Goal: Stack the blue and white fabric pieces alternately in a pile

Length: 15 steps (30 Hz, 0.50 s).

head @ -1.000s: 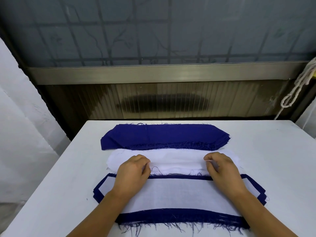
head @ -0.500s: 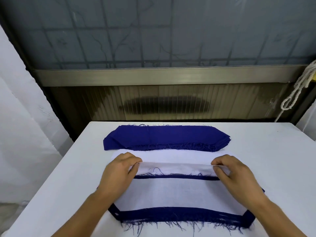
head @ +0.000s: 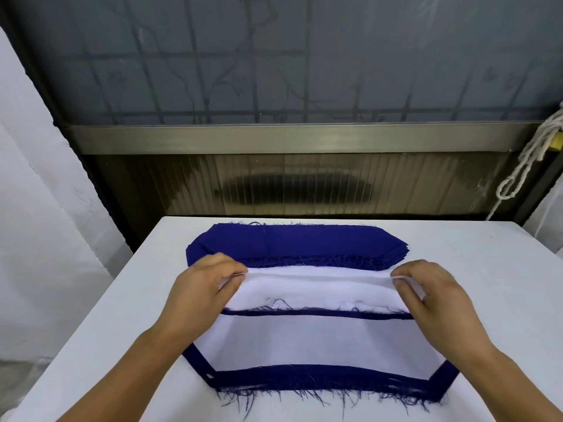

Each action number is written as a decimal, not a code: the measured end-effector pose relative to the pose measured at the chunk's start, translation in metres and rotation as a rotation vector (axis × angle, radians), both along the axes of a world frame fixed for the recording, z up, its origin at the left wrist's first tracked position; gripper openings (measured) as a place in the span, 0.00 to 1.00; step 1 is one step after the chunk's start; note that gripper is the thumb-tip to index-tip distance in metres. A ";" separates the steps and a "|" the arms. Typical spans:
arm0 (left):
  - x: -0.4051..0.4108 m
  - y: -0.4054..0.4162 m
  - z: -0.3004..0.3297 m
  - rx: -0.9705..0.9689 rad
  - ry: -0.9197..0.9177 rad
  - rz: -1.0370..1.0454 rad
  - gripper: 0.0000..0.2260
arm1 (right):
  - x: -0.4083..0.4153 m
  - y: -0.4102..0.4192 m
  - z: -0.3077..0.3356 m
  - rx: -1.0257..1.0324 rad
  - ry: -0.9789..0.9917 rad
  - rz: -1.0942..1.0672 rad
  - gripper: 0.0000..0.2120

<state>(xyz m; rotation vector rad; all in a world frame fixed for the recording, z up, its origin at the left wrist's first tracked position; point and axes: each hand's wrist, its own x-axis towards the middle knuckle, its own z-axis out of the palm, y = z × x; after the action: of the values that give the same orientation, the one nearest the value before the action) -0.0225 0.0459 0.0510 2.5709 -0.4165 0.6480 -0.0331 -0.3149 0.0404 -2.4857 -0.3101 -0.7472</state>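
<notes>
Blue and white fabric pieces lie in three groups on a white bench (head: 487, 284), seen from above and in front. Nearest is the mixed pile (head: 320, 345): a white piece on top, with dark blue cloth showing round it as a border and a ragged fringe of blue threads along its near edge. Just beyond it lies the stack of white pieces (head: 316, 295), its near edge touching or slightly overlapping the far blue edge of the mixed pile. The left hand (head: 201, 287) pinches the top white piece at its left end, thumb and fingers closed on the cloth; the right hand (head: 426, 290) pinches the same piece at its right end. The hands are well apart, one at each end, and the far edge of the piece looks slightly raised between them. Farthest is the stack of blue pieces (head: 292, 242), lying flat and untouched, just behind the white stack. Behind the bench are a ribbed panel and a patterned window, with a white rope (head: 530, 159) hanging at far right.

The step in hand appears to be taking a white piece off its stack. Since the mixed pile already shows white on top, whether this piece should go there next cannot be told. The next move likely calls for lifting both ends evenly, so the limp cloth does not sag or drag loose threads
</notes>
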 end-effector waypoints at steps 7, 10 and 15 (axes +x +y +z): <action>-0.037 0.018 -0.063 0.209 -0.248 -0.289 0.11 | -0.033 -0.021 -0.068 -0.279 -0.302 0.221 0.15; -0.047 0.019 -0.086 0.171 -0.168 -0.293 0.16 | -0.038 -0.022 -0.083 -0.239 -0.218 0.235 0.23; -0.049 0.021 -0.091 0.138 -0.067 -0.295 0.18 | -0.039 -0.026 -0.088 -0.165 -0.134 0.234 0.19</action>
<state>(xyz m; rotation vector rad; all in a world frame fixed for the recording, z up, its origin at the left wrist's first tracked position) -0.0712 0.0669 -0.0396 2.5466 -0.8710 0.6170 -0.0717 -0.3410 -0.0471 -2.4967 -0.7250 -0.8191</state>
